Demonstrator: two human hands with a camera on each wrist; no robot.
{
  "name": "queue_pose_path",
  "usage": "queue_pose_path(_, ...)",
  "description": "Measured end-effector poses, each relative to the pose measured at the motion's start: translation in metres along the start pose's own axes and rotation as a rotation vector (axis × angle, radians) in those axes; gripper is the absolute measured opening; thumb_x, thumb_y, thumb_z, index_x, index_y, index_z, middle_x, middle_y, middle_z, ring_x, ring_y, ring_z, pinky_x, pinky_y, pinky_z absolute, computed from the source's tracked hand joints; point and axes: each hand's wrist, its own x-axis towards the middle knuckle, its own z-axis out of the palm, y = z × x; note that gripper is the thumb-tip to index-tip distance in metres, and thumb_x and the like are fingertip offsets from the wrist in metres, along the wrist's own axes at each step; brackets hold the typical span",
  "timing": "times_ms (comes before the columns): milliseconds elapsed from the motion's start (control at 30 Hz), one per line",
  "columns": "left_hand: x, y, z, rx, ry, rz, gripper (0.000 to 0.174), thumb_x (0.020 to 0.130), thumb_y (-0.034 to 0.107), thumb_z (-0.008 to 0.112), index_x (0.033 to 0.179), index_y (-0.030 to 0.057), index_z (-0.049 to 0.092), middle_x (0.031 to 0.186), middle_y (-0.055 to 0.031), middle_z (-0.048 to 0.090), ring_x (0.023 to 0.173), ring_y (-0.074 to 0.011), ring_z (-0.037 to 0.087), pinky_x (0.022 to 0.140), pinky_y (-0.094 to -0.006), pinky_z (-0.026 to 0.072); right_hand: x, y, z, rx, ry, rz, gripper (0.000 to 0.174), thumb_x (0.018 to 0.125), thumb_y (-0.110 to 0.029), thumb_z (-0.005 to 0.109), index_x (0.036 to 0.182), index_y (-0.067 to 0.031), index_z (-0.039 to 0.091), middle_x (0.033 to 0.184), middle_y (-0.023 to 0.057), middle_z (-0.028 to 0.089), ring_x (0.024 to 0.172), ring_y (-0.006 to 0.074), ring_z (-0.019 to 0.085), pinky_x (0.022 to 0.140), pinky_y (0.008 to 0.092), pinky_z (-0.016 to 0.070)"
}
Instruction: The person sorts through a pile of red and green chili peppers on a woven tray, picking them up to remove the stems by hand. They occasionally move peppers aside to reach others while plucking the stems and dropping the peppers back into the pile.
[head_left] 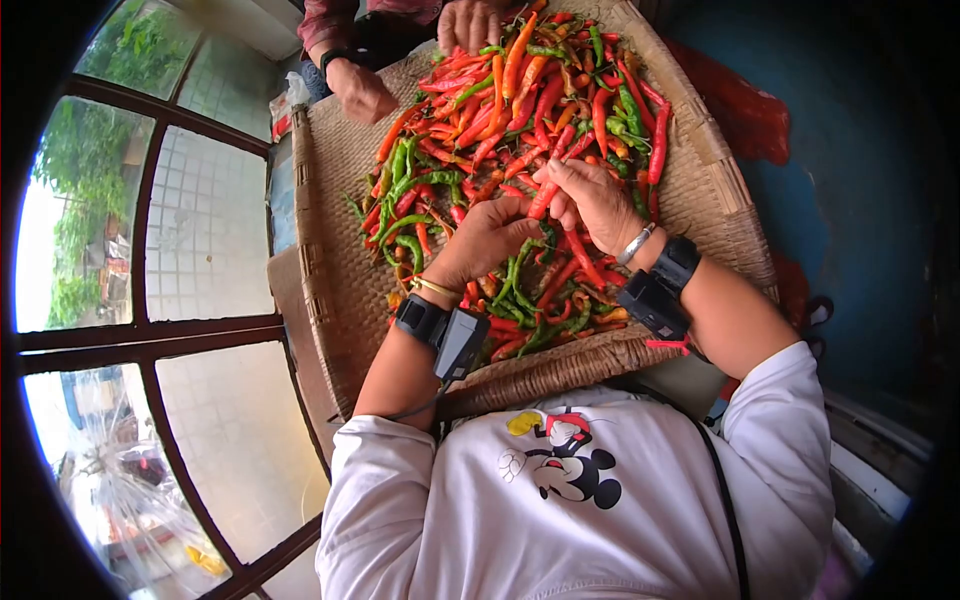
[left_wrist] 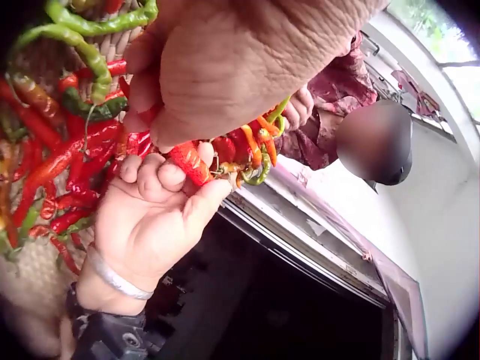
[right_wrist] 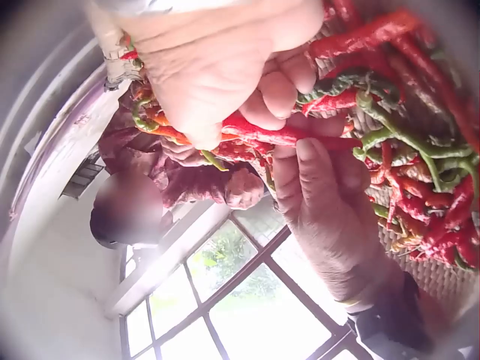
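A red chili pepper (head_left: 542,200) is held between my two hands over a heap of peppers (head_left: 500,120). My right hand (head_left: 597,205) grips one end of it, thumb and curled fingers around it. Thumb and fingers of my left hand (head_left: 487,243) pinch the other end. In the left wrist view, the red pepper (left_wrist: 191,162) shows its wrinkled skin beside the right thumb. The right wrist view has the pepper (right_wrist: 262,133) running from the right hand's fingers to the left thumb. Green peppers (head_left: 515,275) and more red ones lie under the hands.
A large woven tray (head_left: 330,180) with a raised rim bears the peppers. Across it, another person's hands (head_left: 360,92) reach over the heap. Windows (head_left: 210,220) stand on the left. Red netting-like material (head_left: 745,110) lies beyond the tray's right edge.
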Motion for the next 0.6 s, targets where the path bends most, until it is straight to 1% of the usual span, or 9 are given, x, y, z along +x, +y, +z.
queue_pose_path(33,0.0,-0.001,-0.001,-0.001,0.0,-0.006,0.017,0.086,0.017,0.056,0.097,0.0046,0.057,0.072,0.0067,0.051,0.061,-0.0007,0.044,0.053,-0.0155,0.0363,0.0,0.0,0.0,0.0,0.0,0.0,0.036,0.087,-0.038,0.048,0.089,-0.0034,0.059,0.059,-0.0007,0.051,0.046,0.0047,0.045,0.042,0.0179,0.0376)
queue_pose_path(100,0.003,-0.006,-0.001,-0.002,-0.002,-0.011,0.016,0.086,0.016,0.056,0.097,0.0046,0.057,0.072,0.0068,0.051,0.06,-0.0006,0.043,0.052,-0.0155,0.0362,0.0,0.0,-0.002,-0.05,0.016,-0.001,0.04,0.088,-0.04,0.043,0.089,-0.0038,0.06,0.058,0.0006,0.051,0.045,0.0062,0.045,0.041,0.0198,0.0373)
queue_pose_path(167,0.008,-0.016,0.0,0.058,0.042,0.064,0.017,0.084,0.014,0.058,0.097,0.0037,0.057,0.074,0.0059,0.053,0.062,-0.0011,0.045,0.053,-0.0161,0.0377,0.001,0.0,-0.004,-0.05,0.031,0.014,0.041,0.088,-0.041,0.042,0.088,-0.004,0.06,0.058,0.001,0.051,0.045,0.0068,0.044,0.041,0.0205,0.0371)
queue_pose_path(200,0.008,-0.015,0.002,0.058,0.041,0.063,0.017,0.084,0.014,0.058,0.097,0.0037,0.057,0.074,0.0059,0.053,0.062,-0.0011,0.045,0.053,-0.0161,0.0377,0.002,0.0,-0.006,-0.05,0.046,0.029,0.042,0.088,-0.041,0.04,0.088,-0.0042,0.06,0.058,0.0015,0.051,0.044,0.0073,0.044,0.041,0.0212,0.0369)
queue_pose_path(267,0.007,-0.013,0.005,0.131,0.161,0.2,0.018,0.082,0.012,0.06,0.098,0.0019,0.058,0.075,0.0053,0.055,0.064,-0.0018,0.047,0.055,-0.0174,0.0395,0.003,0.002,-0.007,-0.038,0.047,0.025,0.04,0.088,-0.039,0.041,0.088,-0.0041,0.06,0.058,0.0015,0.051,0.044,0.0072,0.044,0.041,0.0209,0.0367)
queue_pose_path(300,0.007,-0.012,0.005,0.131,0.161,0.199,0.018,0.082,0.012,0.06,0.098,0.0019,0.058,0.075,0.0053,0.055,0.064,-0.0018,0.047,0.055,-0.0174,0.0395,0.004,0.002,-0.008,-0.028,0.047,0.019,0.038,0.088,-0.037,0.042,0.088,-0.0039,0.06,0.058,0.0015,0.051,0.044,0.007,0.044,0.041,0.0205,0.0366)
queue_pose_path(367,0.005,-0.011,0.002,0.321,0.258,0.23,0.019,0.082,0.011,0.061,0.098,0.0006,0.059,0.075,0.0048,0.056,0.065,-0.0025,0.048,0.057,-0.0187,0.0409,0.003,0.002,-0.006,-0.007,0.069,0.018,0.037,0.088,-0.036,0.042,0.089,-0.0039,0.06,0.058,0.0014,0.051,0.044,0.0069,0.043,0.041,0.0203,0.0366)
queue_pose_path(500,0.005,-0.014,-0.006,0.197,0.258,0.198,0.019,0.082,0.012,0.061,0.097,0.0002,0.06,0.074,0.0045,0.057,0.066,-0.0022,0.049,0.058,-0.019,0.0412,0.001,0.002,-0.004,0.083,0.099,0.053,0.033,0.091,-0.033,0.041,0.094,-0.0042,0.057,0.058,0.0005,0.051,0.046,0.0063,0.043,0.043,0.0191,0.0374)
queue_pose_path(600,0.003,-0.009,-0.01,0.106,0.195,0.168,0.02,0.081,0.013,0.062,0.096,-0.0003,0.06,0.076,0.0038,0.059,0.067,-0.0026,0.05,0.059,-0.019,0.0413,0.001,0.0,-0.004,0.11,0.09,0.049,0.033,0.091,-0.033,0.042,0.096,-0.0044,0.056,0.059,-0.0001,0.051,0.047,0.0058,0.043,0.044,0.019,0.0373)
